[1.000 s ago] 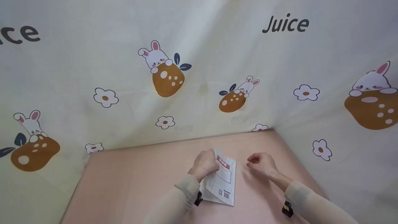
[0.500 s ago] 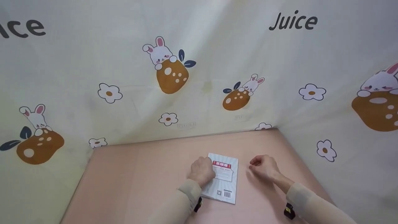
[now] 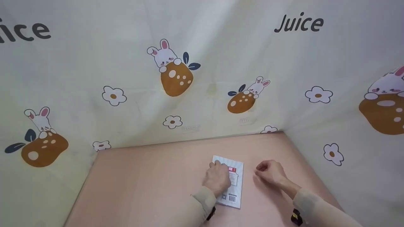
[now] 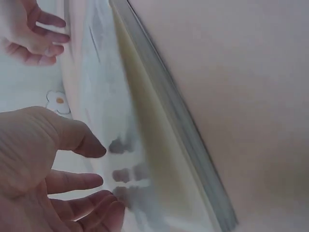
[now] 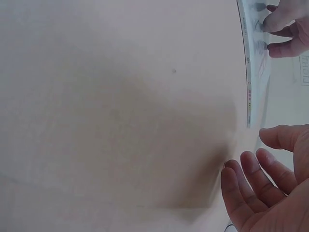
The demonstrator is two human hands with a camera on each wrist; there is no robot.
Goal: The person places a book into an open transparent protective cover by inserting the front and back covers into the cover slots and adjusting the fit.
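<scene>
A thin book [image 3: 237, 186] with a pale blue-striped cover, a red title band and a barcode lies on the pink tabletop. Over its left half is my left hand [image 3: 217, 179], hiding part of the print. Up close in the left wrist view, the glossy cover [image 4: 108, 87] stands slightly apart from the pages along one edge. The left hand's fingertips [image 4: 99, 151] are at this cover, loosely bent and not gripping it; dark reflections show beside them. My right hand [image 3: 272, 171] hovers right of the book, fingers relaxed and holding nothing.
Pale fabric walls [image 3: 135, 78] with printed rabbits, fruit and flowers enclose the table [image 3: 142, 183] at the back and sides. A small black device [image 3: 296, 217] sits at the right wrist.
The book's cover, earlier raised at its left side by my left hand, has come down nearly flat. My left hand has moved rightward onto it. The right hand has barely moved.
</scene>
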